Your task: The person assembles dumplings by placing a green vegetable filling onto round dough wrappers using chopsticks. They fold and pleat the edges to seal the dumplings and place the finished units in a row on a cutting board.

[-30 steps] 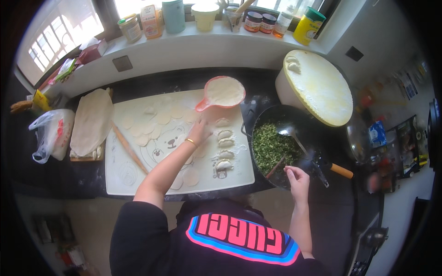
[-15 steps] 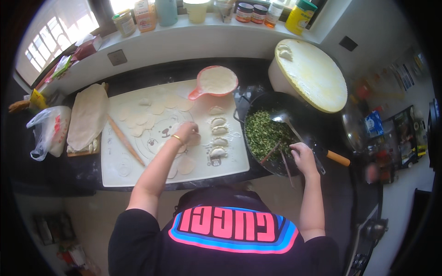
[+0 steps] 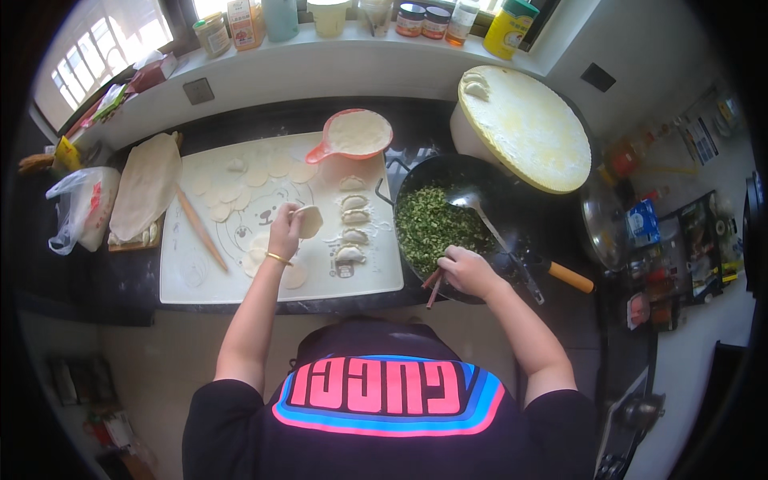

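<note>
My left hand [image 3: 285, 234] pinches a round dough wrapper [image 3: 309, 222], raised over the white mat [image 3: 360, 282]. More wrappers [image 3: 230, 194] lie flat on the mat, some overlapping. A column of several folded dumplings [image 3: 354, 216] stands on the mat's right side. My right hand [image 3: 470, 274] is closed around a pair of brown chopsticks [image 3: 433, 291] at the near edge of a dark wok [image 3: 506, 178]. Chopped green filling [image 3: 432, 220] fills the wok's left part, with a metal spoon [image 3: 490, 224] resting in it. The fingertips of my right hand are partly hidden.
A red-handled bowl of flour [image 3: 358, 133] sits at the mat's far edge. Behind the wok stands a floured round yellow lid [image 3: 532, 128] with dumplings on it. A rolling pin [image 3: 200, 228], a dough sheet [image 3: 146, 188] and a plastic bag [image 3: 82, 210] are at left. The wok's wooden handle [image 3: 571, 278] points right.
My left hand has lifted a wrapper off the mat and moved slightly left. My right hand has moved left along the wok's near side with the chopsticks. The whole view has shifted a little.
</note>
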A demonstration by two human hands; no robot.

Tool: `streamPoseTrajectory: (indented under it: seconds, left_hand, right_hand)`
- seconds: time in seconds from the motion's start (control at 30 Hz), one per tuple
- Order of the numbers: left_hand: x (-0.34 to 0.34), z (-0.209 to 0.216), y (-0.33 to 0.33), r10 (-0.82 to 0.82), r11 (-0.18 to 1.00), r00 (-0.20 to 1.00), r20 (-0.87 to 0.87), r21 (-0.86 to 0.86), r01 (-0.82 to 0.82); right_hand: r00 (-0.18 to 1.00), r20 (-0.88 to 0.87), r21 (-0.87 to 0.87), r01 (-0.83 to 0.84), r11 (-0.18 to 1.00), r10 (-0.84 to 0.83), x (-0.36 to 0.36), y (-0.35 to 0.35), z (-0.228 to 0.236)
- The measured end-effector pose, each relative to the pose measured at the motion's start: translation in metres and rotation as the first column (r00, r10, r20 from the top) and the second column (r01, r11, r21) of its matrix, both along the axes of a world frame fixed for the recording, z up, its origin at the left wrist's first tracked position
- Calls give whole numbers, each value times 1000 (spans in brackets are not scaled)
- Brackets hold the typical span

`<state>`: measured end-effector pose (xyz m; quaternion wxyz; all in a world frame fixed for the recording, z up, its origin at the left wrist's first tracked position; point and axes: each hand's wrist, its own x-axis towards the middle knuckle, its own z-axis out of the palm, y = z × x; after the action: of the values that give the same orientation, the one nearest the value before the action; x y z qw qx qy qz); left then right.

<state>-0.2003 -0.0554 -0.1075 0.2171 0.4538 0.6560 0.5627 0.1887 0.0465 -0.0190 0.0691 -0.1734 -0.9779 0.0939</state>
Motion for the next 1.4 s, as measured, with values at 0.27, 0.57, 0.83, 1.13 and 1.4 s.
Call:
streamPoseTrajectory:
  seconds: [0.27, 0.57, 0.83, 1.13, 1.4]
  left_hand:
    - [75, 47, -29, -279, 959, 207, 937, 282, 18]
    - [157, 45, -26, -489, 830, -394, 779, 554, 66]
    - [172, 60, -15, -362, 875, -323, 874, 438, 205]
    - [165, 74, -22, -296, 880, -287, 911, 377, 289]
    - [158, 72, -25, -234, 915, -266, 935, 304, 266]
  right_hand:
    - [651, -562, -329, 391, 860, -511, 28, 1, 33]
    - [378, -352, -849, 255, 462, -856, 90, 17, -15]
    - [330, -451, -840, 158, 519, -829, 86, 22, 9]
    - [117, -557, -813, 122, 569, -822, 47, 19, 9]
    - [491, -566, -672, 191, 715, -663, 10, 25, 11]
